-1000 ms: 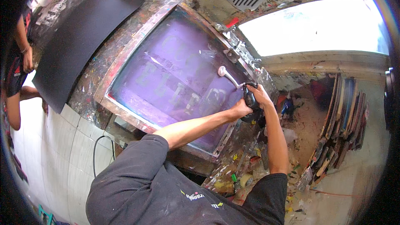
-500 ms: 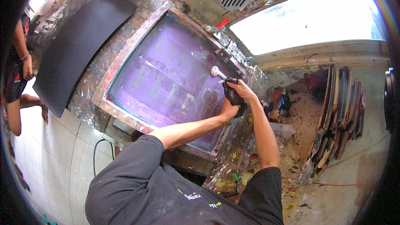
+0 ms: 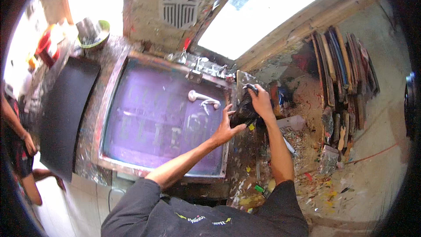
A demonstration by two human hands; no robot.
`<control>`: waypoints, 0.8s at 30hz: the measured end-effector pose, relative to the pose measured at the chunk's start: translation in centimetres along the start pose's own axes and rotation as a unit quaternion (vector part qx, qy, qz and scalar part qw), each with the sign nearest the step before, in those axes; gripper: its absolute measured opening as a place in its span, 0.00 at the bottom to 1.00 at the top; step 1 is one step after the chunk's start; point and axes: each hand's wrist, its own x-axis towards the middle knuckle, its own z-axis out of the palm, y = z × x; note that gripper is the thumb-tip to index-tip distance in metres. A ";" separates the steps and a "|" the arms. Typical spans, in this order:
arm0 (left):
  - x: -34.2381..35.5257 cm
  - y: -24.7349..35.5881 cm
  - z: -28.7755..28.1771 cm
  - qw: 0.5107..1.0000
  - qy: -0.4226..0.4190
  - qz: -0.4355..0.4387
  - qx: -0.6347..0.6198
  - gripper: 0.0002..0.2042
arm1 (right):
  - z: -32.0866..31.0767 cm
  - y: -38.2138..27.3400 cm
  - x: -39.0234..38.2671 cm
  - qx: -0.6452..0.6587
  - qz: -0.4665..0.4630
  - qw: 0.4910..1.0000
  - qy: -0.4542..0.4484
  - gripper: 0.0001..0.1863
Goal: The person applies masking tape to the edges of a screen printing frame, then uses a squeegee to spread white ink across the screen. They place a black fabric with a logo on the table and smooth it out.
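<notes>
My right hand (image 3: 261,98) grips the top of a black plastic bag (image 3: 243,109) at the right edge of a framed screen with purple mesh (image 3: 144,118). My left hand (image 3: 226,125) has its fingers spread beside the bag's lower part, over the screen's right side. A thick white trail (image 3: 197,96), which looks like ink, lies on the mesh near the upper right, left of the bag. Pale lettering shows through the mesh. Metal clamps (image 3: 195,74) sit along the frame's far edge.
A black sheet (image 3: 63,105) lies at left, beside another person's hand (image 3: 28,142). Behind are a bowl (image 3: 92,37) and a red container (image 3: 48,48). A pale stencil (image 3: 179,8) is on the back board. Stacked squeegee-like boards (image 3: 337,66) and paint-spattered clutter stand right.
The bag has moved right, off the white trail, which now looks longer and curved. My left hand has loosened from the bag, fingers apart. The view has turned, showing more behind the table.
</notes>
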 end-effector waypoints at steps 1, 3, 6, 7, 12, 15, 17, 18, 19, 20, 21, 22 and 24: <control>0.2 0.1 0.0 0.999 -0.007 0.019 0.028 0.43 | -0.9 1.1 0.9 -0.023 0.001 0.998 0.050 0.13; 0.4 -0.4 -0.5 0.994 -0.013 0.064 0.090 0.45 | -2.4 3.2 2.6 -0.013 -0.035 0.990 0.137 0.12; -0.1 3.4 -1.5 0.987 -0.055 0.080 0.124 0.35 | -2.9 10.5 5.3 -0.078 0.017 0.976 0.205 0.16; -0.7 5.3 -2.5 0.981 -0.056 0.097 0.159 0.31 | -2.7 12.9 6.2 -0.079 0.037 0.976 0.201 0.18; -7.1 11.8 -9.9 0.955 0.036 0.111 0.273 0.24 | 2.5 21.3 8.5 -0.107 0.173 0.950 0.236 0.27; -11.7 13.4 -15.3 0.911 0.072 0.110 0.391 0.22 | 7.3 22.7 5.7 -0.107 0.301 0.937 0.145 0.32; -14.6 14.5 -18.1 0.874 0.089 0.078 0.471 0.22 | 10.7 22.9 2.6 -0.116 0.268 0.936 0.196 0.35; -16.5 14.6 -19.3 0.861 0.104 0.058 0.495 0.22 | 11.6 22.1 1.5 -0.121 0.226 0.941 0.220 0.35; -18.2 14.7 -20.4 0.846 0.120 0.042 0.517 0.22 | 12.1 20.3 0.8 -0.156 0.236 0.933 0.222 0.33; -19.6 14.6 -21.1 0.833 0.140 0.034 0.535 0.22 | 12.1 18.1 0.2 -0.133 0.294 0.926 0.195 0.30; -21.1 14.4 -21.6 0.822 0.140 0.022 0.551 0.22 | 11.4 14.9 -0.9 -0.126 0.282 0.936 0.171 0.27; -22.2 13.9 -21.9 0.815 0.137 0.017 0.562 0.21 | 10.0 13.2 -2.5 -0.124 0.271 0.942 0.154 0.23; -23.1 12.9 -21.4 0.815 0.129 0.015 0.564 0.19 | 8.6 12.7 -6.9 0.037 0.199 0.937 0.284 0.20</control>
